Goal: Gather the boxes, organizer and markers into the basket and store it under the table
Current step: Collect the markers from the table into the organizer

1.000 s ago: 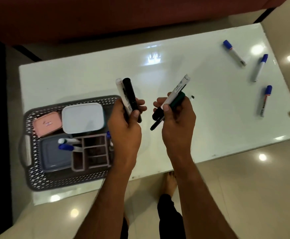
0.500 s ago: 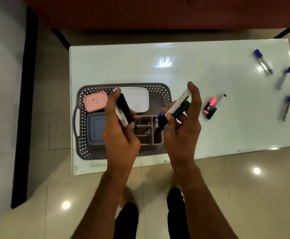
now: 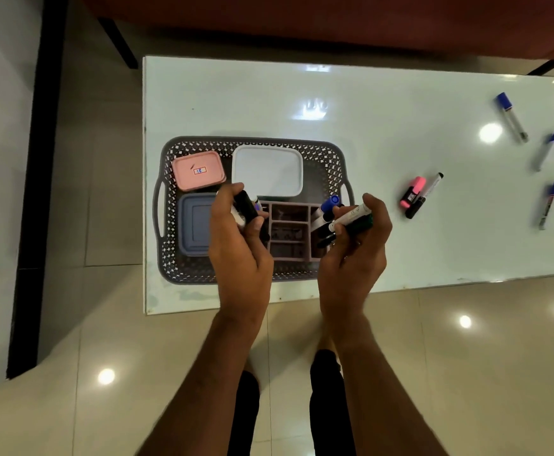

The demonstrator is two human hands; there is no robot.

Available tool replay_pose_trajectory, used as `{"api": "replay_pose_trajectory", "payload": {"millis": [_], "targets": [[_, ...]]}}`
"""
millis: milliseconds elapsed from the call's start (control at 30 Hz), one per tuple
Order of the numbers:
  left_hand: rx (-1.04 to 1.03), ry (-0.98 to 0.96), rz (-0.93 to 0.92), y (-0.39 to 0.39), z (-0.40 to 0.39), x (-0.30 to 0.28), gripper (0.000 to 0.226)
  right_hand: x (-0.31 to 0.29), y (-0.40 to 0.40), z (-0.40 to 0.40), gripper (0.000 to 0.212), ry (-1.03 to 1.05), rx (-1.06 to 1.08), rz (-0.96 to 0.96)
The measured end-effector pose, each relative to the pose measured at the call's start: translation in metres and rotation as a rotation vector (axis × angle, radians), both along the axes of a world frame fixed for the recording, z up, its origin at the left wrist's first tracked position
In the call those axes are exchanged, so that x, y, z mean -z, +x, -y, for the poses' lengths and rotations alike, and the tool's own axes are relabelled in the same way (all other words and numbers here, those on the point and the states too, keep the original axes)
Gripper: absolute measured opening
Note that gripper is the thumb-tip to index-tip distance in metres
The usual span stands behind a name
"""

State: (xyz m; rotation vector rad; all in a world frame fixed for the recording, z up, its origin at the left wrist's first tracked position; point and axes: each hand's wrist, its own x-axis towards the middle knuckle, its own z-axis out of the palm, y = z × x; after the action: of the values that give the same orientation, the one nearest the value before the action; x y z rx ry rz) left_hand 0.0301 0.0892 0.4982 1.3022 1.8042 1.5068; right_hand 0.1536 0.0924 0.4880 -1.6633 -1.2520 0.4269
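Observation:
A grey perforated basket [image 3: 170, 159] sits on the white table [image 3: 367, 133] at its left end. Inside lie a pink box [image 3: 198, 170], a white box [image 3: 267, 169], a blue-grey box [image 3: 194, 225] and a mauve compartment organizer [image 3: 290, 232] with a blue-capped marker [image 3: 326, 207] at its right side. My left hand [image 3: 239, 245] hovers over the basket, gripping two markers [image 3: 246, 209], one black and one white. My right hand [image 3: 354, 255] holds several markers [image 3: 351, 220] over the organizer's right end.
On the table to the right lie a pink highlighter [image 3: 412, 191], a thin black-capped pen [image 3: 425, 195] and three blue-capped markers [image 3: 512, 116] [image 3: 548, 149] [image 3: 548, 204] near the right edge. A red sofa [image 3: 302, 21] stands behind. Glossy tiled floor surrounds the table.
Both hands have come lower over the basket with their markers; my right hand's markers now lie flatter over the organizer. The view has shifted so the basket sits more centrally.

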Motion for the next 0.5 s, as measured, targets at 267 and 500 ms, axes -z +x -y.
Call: {"api": "replay_pose_trajectory", "payload": {"millis": [267,500], "targets": [[-0.027,-0.037,0.005,0.007,0.013,0.034,0.043,0.023,-0.006,0.010,0.049,0.002,0.013,0.061],[-0.128,0.098,-0.037,0.016,0.007,0.041,0.049,0.036,-0.007,0.013,0.042,-0.003,-0.002,0.067]]}}
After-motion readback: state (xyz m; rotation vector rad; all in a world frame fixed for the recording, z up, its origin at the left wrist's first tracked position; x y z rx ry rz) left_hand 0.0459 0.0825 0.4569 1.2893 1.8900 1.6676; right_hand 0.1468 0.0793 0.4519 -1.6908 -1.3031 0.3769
